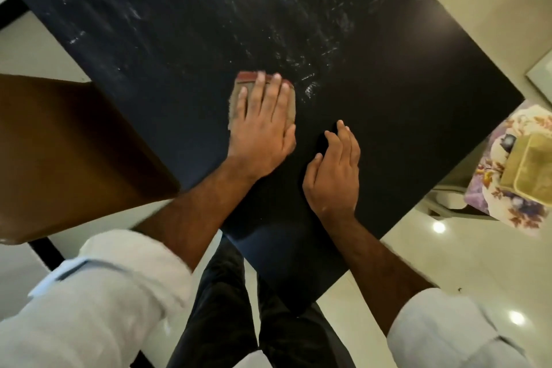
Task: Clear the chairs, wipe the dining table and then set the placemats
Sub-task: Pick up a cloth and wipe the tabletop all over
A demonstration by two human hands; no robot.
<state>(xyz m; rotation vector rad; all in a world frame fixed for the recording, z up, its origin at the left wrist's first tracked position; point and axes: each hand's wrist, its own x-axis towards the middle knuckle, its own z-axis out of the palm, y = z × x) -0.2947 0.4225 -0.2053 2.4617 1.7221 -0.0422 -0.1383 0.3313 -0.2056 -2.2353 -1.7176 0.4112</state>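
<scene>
Under the flat palm of the left hand (263,125) lies a small folded grey-brown cloth with a red band along its far edge (254,78), pressed onto the glossy black rectangular surface (403,84). The fingers (276,92) of this hand are stretched out and spread across the cloth rather than curled round it. Just to the right of it, the right hand (333,170) rests on the bare surface, loosely open with the fingers slightly bent, holding nothing. Beyond both hands, pale wet streaks (298,48) run across the dark top. To the left of the left hand, a brown wooden chair back (68,158) stands against the surface edge. Far right of the right hand, a floral-patterned fabric carrying a folded olive-yellow item (528,164) sits above the pale tiled floor (448,248).
</scene>
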